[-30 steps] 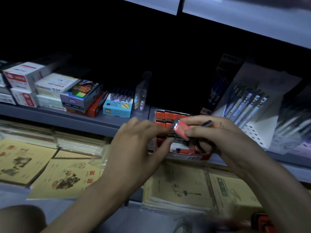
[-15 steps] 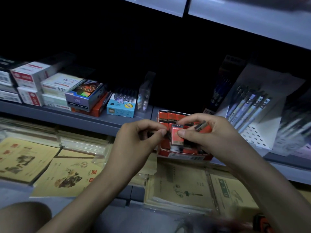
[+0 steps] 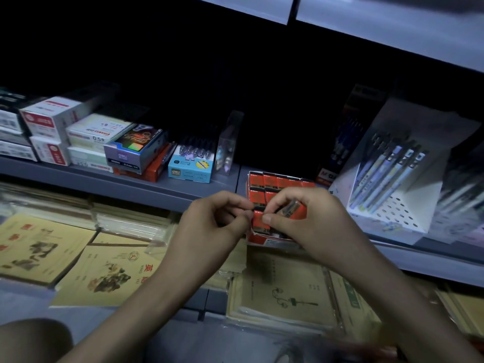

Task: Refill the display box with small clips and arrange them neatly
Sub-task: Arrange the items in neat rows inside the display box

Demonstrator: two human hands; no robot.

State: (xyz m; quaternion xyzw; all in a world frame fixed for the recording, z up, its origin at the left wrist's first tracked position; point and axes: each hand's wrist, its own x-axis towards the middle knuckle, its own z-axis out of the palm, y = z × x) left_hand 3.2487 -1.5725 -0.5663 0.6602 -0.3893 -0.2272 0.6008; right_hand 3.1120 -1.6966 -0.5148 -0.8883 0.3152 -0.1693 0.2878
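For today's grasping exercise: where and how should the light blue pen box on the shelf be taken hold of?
Grip the light blue pen box across its two short side walls, coming from the front and slightly above. It stands upright at the shelf edge with its front face free; an orange box crowds its left, a clear case its right, so fingers probably need to slip in narrowly.

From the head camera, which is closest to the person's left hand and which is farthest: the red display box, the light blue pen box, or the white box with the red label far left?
Measured from the left hand:
1. Red display box, just to its right, at the fingertips.
2. Light blue pen box, on the shelf above and slightly left.
3. White box with the red label, far left on that shelf.
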